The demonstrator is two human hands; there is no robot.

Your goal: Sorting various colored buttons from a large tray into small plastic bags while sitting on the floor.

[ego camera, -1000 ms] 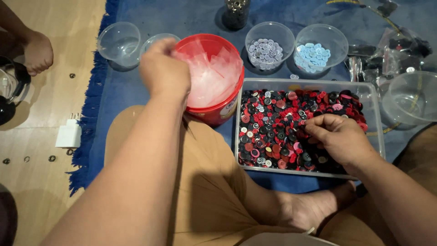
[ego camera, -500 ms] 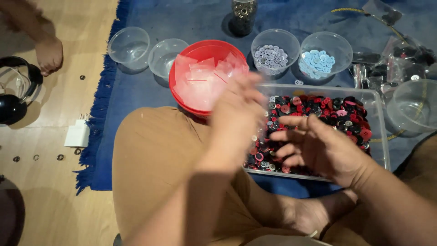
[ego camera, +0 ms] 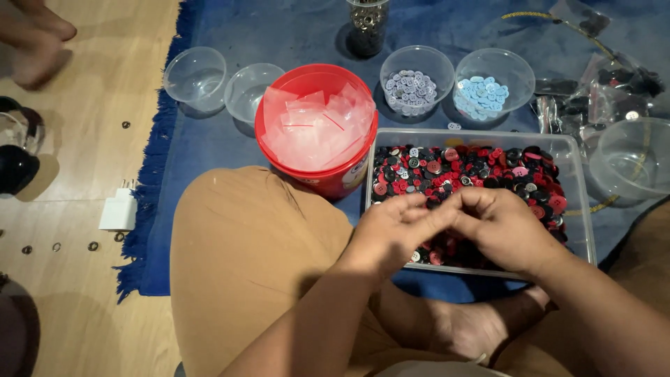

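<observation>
My left hand (ego camera: 388, 234) and my right hand (ego camera: 504, 232) meet fingertip to fingertip over the near edge of a clear rectangular tray (ego camera: 583, 209). The tray is full of red, black and grey buttons (ego camera: 474, 171). The fingers of both hands are pinched together, and whatever is between them is hidden. Left of the tray and touching my knee stands a red bucket (ego camera: 259, 132) filled with small clear plastic bags (ego camera: 314, 129).
Behind the tray are a cup of grey buttons (ego camera: 417, 91), a cup of pale blue buttons (ego camera: 488, 94), two empty clear cups (ego camera: 195, 77) and a jar (ego camera: 368, 24). A large clear bowl (ego camera: 631, 160) sits right. On the wooden floor lie a white charger (ego camera: 118, 209) and another person's feet (ego camera: 35, 35).
My left hand left the red bucket and swung right to meet my right hand, which lifted from the buttons. The view shifted slightly.
</observation>
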